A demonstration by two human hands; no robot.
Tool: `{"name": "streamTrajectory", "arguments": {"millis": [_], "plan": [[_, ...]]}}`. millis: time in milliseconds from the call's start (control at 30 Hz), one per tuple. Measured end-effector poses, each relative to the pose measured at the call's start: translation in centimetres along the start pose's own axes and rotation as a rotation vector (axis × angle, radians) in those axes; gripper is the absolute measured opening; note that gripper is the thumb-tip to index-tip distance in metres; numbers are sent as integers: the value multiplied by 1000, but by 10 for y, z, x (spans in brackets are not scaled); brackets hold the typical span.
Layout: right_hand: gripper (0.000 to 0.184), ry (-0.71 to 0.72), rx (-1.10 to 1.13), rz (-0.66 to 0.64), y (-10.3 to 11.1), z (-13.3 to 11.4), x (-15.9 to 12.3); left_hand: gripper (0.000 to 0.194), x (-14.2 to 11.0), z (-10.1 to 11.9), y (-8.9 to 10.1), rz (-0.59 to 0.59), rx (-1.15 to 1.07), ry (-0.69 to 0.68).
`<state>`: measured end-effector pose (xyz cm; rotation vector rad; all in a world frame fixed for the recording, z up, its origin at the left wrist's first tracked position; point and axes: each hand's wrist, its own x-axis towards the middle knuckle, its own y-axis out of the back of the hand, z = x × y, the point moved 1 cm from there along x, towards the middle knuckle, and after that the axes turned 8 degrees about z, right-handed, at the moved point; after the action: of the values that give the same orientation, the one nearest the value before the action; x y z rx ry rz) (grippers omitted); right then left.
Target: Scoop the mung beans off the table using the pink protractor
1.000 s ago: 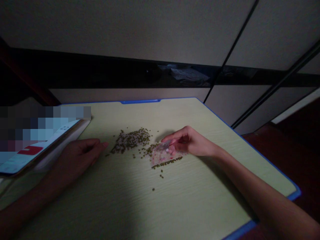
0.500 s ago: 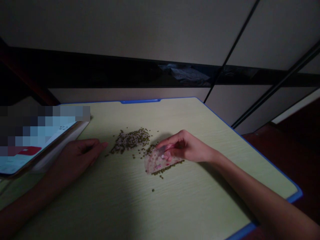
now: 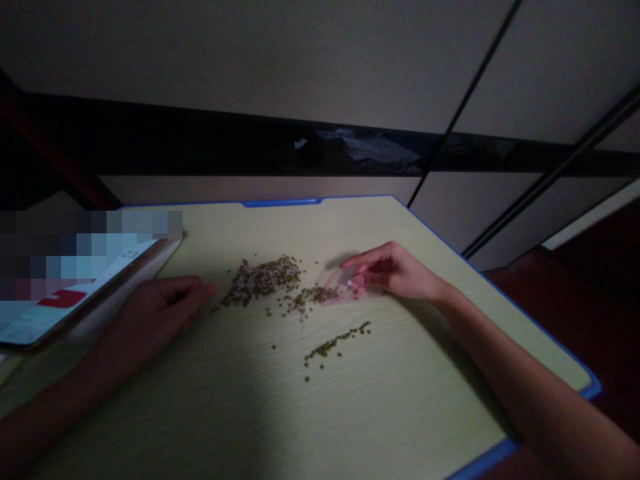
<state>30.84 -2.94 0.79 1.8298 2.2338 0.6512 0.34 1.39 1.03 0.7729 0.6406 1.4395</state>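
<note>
A clear pink protractor [image 3: 333,288] is pinched between the thumb and fingers of my right hand [image 3: 400,273], low over the table. Its curved left edge meets the small pile of green beans [image 3: 305,299], which look like mung beans. Left of that lies a larger heap of beans [image 3: 263,279]. Nearer me, a separate slanting line of beans [image 3: 330,345] is spread below the protractor. My left hand [image 3: 160,303] rests on the table left of the heap, its fingers curled in and the thumb against them, with nothing visible in it.
The pale wood-grain table [image 3: 425,387] has a blue rim and a blue raised strip [image 3: 283,202] at its far edge. A tablet-like lit screen [image 3: 75,293], partly pixelated, leans at the left beside my left hand. Cabinet panels [image 3: 250,60] stand behind the table.
My right hand and the protractor have moved away from me and slightly right, uncovering the line of beans. A few beans there lie more scattered. My left hand has stayed in place.
</note>
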Motion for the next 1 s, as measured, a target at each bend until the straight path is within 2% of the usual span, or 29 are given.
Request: {"name": "streamTrajectory", "arguments": {"millis": [133,400,533,667,1000], "plan": [[31,-10,35,23,-9,0,1,39,1,0,-1,3,-9,-8],[34,-150,168,75,-20,-3,1,39,1,-4,-2,13,-23,-23],[33,-177,200,114,-25,-6,2,39,1,-4,-1,20,-14,-24],[34,-185,219,81,-26,-7,1,40,1,-4,-1,16,-16,-18],[36,3,19,-35,-15,-8,-1,39,0,1,-2,37,-31,-46]]}}
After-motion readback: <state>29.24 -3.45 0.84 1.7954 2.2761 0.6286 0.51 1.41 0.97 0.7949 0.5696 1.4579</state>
